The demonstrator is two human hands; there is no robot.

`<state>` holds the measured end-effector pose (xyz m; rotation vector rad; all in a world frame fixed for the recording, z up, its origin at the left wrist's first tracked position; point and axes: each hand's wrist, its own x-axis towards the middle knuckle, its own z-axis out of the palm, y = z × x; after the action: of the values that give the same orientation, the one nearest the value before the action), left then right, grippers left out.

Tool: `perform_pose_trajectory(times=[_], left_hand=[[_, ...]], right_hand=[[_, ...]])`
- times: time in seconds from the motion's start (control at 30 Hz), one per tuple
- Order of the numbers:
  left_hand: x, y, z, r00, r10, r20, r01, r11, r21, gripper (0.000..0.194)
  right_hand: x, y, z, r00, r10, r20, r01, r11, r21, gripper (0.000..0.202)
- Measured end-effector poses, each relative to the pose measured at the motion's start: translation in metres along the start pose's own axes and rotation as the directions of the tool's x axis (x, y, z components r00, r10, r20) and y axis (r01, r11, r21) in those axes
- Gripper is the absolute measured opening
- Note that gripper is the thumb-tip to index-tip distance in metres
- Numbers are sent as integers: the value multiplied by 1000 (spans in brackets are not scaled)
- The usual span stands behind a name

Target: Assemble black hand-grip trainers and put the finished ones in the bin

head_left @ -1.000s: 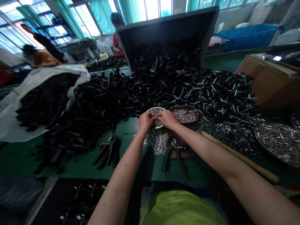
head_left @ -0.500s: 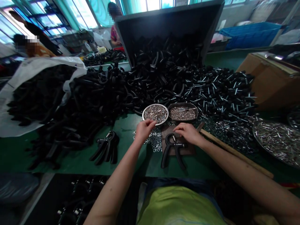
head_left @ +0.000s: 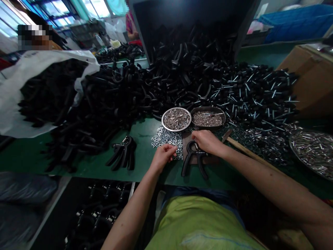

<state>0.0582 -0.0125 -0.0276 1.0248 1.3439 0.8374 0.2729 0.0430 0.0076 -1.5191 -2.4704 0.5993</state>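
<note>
My left hand (head_left: pixel 163 157) hovers at the lower edge of a heap of small metal nuts (head_left: pixel 162 137), thumb and fingers pinched; anything between them is too small to make out. My right hand (head_left: pixel 206 140) is closed at the top of a black hand grip strengthener (head_left: pixel 185 166), beside its metal spring. Its fingertips are pressed together, and what they hold is hidden. The hand grip lies legs toward me, partly on a brown plate (head_left: pixel 186 139). Beyond stand a round bowl of small metal pins (head_left: pixel 177 119) and a dark dish of small metal parts (head_left: pixel 208 119).
Several hand grips (head_left: pixel 123 154) lie bunched at left. A hammer (head_left: pixel 247 151) rests right of my right hand. Black handles (head_left: pixel 179 80) are piled behind, spilling from a tilted bin (head_left: pixel 192 17). A carton (head_left: pixel 308 76) and a pan of metal pins (head_left: pixel 312 149) stand right.
My left hand has moved from the bowl's near rim down to the nuts' lower edge. My right hand has come closer to the hand grip's top. The whole view has shifted.
</note>
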Motion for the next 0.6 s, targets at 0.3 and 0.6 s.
perform_pose_trajectory(times=[0.3,0.6], left_hand=[[18,15,-11,979,173,-106,-166,983,76,29],[79,62,-13,878,445,-174,-324,822,468,17]], right_hand=[[-5,19,-3,987,122,-104,-115,991,72,16],[-4,33,-2,975,163,-151,-145,982,123,14]])
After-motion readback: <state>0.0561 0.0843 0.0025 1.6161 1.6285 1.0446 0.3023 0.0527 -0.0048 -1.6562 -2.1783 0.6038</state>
